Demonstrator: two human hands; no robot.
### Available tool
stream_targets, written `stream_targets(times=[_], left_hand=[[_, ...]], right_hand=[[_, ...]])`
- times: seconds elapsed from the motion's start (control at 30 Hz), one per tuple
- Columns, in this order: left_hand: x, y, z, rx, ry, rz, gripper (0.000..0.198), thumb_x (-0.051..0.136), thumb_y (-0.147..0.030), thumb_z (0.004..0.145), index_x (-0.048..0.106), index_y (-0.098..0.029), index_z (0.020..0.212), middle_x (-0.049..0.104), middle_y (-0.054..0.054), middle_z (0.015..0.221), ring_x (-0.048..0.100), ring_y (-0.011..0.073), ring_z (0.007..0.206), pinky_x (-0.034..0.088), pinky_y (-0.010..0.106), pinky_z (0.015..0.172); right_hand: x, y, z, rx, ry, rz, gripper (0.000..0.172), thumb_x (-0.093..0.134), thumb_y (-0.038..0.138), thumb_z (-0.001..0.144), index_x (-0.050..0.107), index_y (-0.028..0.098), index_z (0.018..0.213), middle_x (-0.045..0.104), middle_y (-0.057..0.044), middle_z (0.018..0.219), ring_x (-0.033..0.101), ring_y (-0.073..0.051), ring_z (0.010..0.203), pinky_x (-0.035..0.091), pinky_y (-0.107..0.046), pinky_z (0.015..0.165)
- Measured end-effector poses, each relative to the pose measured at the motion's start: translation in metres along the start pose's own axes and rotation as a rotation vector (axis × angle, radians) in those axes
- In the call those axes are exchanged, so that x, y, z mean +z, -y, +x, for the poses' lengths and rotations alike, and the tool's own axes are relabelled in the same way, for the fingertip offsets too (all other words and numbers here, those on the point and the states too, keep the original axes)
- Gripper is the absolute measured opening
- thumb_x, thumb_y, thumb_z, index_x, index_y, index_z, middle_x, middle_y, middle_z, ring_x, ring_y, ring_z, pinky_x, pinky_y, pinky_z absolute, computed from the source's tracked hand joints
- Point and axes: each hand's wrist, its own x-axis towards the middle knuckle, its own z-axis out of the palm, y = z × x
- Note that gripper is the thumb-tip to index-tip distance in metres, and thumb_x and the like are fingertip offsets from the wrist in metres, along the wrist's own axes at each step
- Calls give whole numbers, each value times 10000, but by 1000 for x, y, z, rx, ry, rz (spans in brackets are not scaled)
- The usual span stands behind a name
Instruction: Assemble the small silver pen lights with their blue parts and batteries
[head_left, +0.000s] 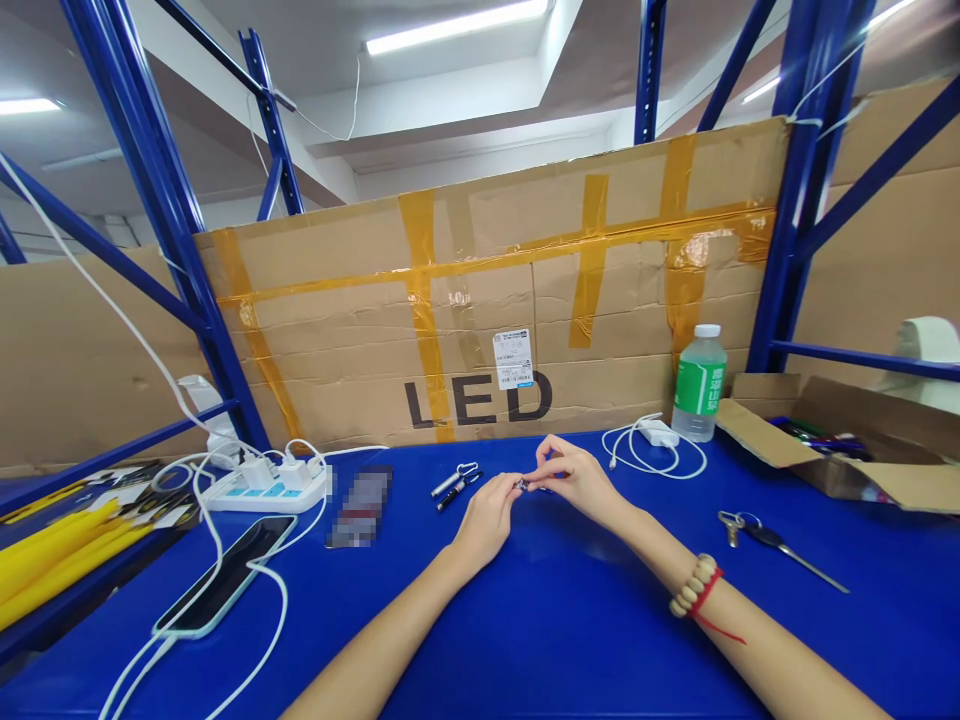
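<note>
My left hand (486,522) and my right hand (574,482) meet over the middle of the blue table. Between their closed fingertips is a small shiny metal piece (523,484), partly hidden and too small to name. A bit of something dark shows just below my right fingers. To the left of my left hand lie a silver pen-like stick (450,483) with a metal clip at its end and a black pen-like stick (454,494). My right wrist wears a bead bracelet with a red cord.
Left, a white power strip (262,492) with cables stands behind a phone (229,575). Keys (772,538) lie to the right. Behind are a white charger (658,432), a bottle (700,385) and an open cardboard box (840,440). A cardboard wall (337,350) closes the back.
</note>
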Motion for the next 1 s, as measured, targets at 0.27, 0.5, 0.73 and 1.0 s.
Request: stream_targets(times=[0.27, 0.5, 0.73, 1.0], left_hand=[[-1, 0, -3, 4, 47, 23, 222, 288, -189, 906, 509, -180, 929, 588, 47, 911, 539, 153, 837, 430, 274, 771], [0, 0, -4, -24, 78, 0, 200, 298, -187, 901, 494, -185, 945, 588, 46, 898, 542, 154, 810, 424, 268, 750], [0, 1, -4, -4, 107, 40, 192, 333, -187, 890, 516, -187, 950, 600, 41, 901, 534, 165, 820, 412, 286, 757], [1, 4, -3, 12, 80, -17, 181, 361, -203, 894, 526, -183, 966, 604, 35, 920, 537, 155, 845, 412, 278, 779]], right_hand=[[9, -5, -4, 148, 26, 82, 214, 621, 390, 723, 696, 213, 627, 492, -16, 745, 490, -94, 627, 383, -208, 529], [2, 2, -3, 198, 93, 27, 159, 665, 329, 685, 676, 205, 587, 499, 9, 663, 471, -74, 561, 326, -200, 501], [4, -7, -5, 223, 152, 75, 202, 682, 330, 649, 628, 170, 537, 486, 19, 616, 433, -70, 544, 303, -199, 496], [7, -8, -6, 301, 165, 203, 241, 664, 353, 632, 591, 143, 542, 453, 23, 585, 360, -59, 500, 277, -207, 472]])
